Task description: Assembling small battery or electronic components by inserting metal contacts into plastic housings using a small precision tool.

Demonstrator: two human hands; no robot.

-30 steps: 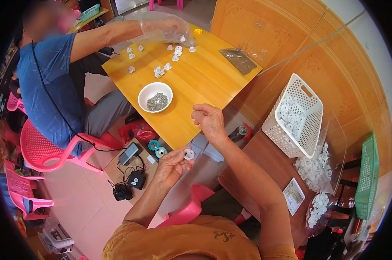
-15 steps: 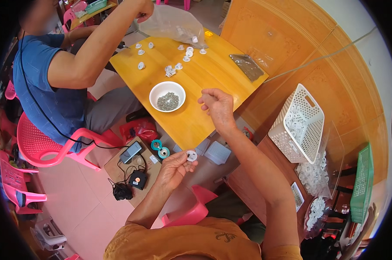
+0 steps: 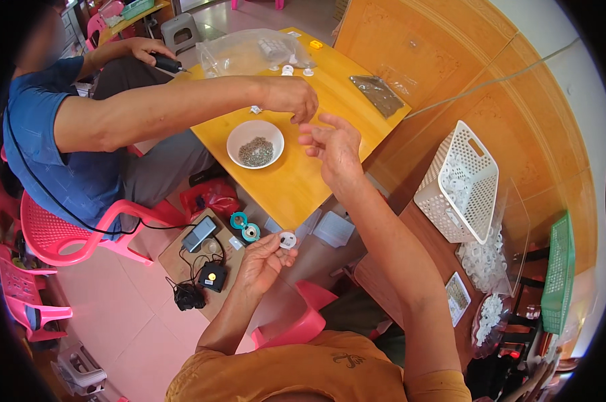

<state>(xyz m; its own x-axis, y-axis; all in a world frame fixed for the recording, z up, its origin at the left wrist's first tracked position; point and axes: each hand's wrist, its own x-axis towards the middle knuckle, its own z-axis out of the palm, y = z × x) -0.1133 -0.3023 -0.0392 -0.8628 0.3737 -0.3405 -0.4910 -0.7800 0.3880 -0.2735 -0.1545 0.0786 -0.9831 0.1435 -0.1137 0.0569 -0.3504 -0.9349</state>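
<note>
My left hand [image 3: 259,266] is closed on a small round white plastic part [image 3: 287,240], held at the fingertips below the table's near corner. Over the yellow wooden table [image 3: 296,201], my right hand [image 3: 338,151] has its fingers apart, with nothing visible in them. A co-worker's hand [image 3: 291,97] reaches across from the left, close to my right fingertips; whether it holds anything is hidden. Beneath that arm stands a white bowl [image 3: 232,150] of small metal pieces [image 3: 255,153]. The co-worker's other hand [image 3: 149,49] grips a black electric screwdriver [image 3: 168,63].
At the table's far side lie a clear plastic bag [image 3: 229,53] and several white parts [image 3: 287,70]. To my right are a white basket [image 3: 489,208] of white parts, a bag of parts [image 3: 484,264], a small tray [image 3: 458,299] and a green basket [image 3: 558,281]. Pink chairs [image 3: 68,231] stand left.
The co-worker's arm has come down from the plastic bag and stretched right over the table to my right hand. My right fingers have spread. My left hand has shifted slightly left with the part.
</note>
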